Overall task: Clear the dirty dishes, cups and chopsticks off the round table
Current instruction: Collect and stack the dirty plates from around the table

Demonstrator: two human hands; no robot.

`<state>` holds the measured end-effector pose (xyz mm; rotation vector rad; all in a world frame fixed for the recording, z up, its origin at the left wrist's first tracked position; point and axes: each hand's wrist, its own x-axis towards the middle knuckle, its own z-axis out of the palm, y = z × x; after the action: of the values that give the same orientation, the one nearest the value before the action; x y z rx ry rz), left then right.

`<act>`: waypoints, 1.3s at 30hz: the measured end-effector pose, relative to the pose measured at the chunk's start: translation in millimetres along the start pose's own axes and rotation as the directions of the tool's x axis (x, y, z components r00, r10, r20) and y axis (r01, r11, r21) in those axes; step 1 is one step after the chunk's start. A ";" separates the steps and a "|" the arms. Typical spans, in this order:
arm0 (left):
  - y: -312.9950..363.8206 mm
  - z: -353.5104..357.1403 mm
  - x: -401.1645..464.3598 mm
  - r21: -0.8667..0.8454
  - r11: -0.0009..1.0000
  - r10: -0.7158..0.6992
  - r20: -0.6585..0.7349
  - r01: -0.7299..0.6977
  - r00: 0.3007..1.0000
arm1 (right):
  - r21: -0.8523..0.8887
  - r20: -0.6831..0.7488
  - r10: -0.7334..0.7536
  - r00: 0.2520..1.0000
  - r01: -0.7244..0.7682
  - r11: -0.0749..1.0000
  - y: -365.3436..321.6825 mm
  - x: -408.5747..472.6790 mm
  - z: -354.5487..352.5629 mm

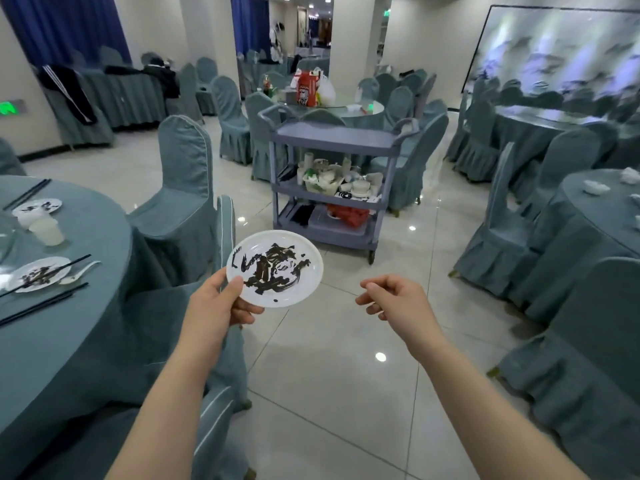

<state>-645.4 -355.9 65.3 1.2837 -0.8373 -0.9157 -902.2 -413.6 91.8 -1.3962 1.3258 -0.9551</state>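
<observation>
My left hand [221, 299] grips a white plate [277, 268] smeared with dark sauce, held over the tiled floor. Beside it, my right hand [391, 297] is loosely curled and holds nothing. At the left stands the round table [86, 327] in a blue-grey cloth. On it lie a dirty plate [36, 278] with black chopsticks [52, 271] across it, a white spoon [78, 273], another pair of chopsticks [41, 303], two plastic cups [45, 230] and a farther dirty plate [38, 206]. Ahead stands a grey three-shelf cart [332, 140], its middle shelf piled with white dishes [332, 180].
Covered chairs [183, 188] stand between the round table and the cart, and more line the right side [502, 230]. Another clothed table [602, 216] is at the right. The tiled floor [346, 341] runs from me to the cart.
</observation>
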 end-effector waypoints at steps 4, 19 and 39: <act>-1.9 17.4 33.7 0.004 1.000 -0.002 -0.060 0.003 0.998 | 0.015 0.033 0.004 0.999 -0.004 1.000 -3.3 46.4 -10.9; -14.6 51.7 269.7 -0.071 0.994 0.061 -0.278 -0.084 0.959 | -0.071 0.202 -0.027 0.979 0.042 0.997 -35.8 318.7 28.4; -28.2 4.7 486.7 0.007 1.000 0.016 -0.744 -0.017 0.668 | -0.034 0.714 -0.011 0.700 0.050 0.998 -68.8 651.4 196.3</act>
<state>-450.7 -802.4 43.1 1.4794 -0.1826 -0.2889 -627.1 -1039.0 65.5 -1.6015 0.7250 -0.3060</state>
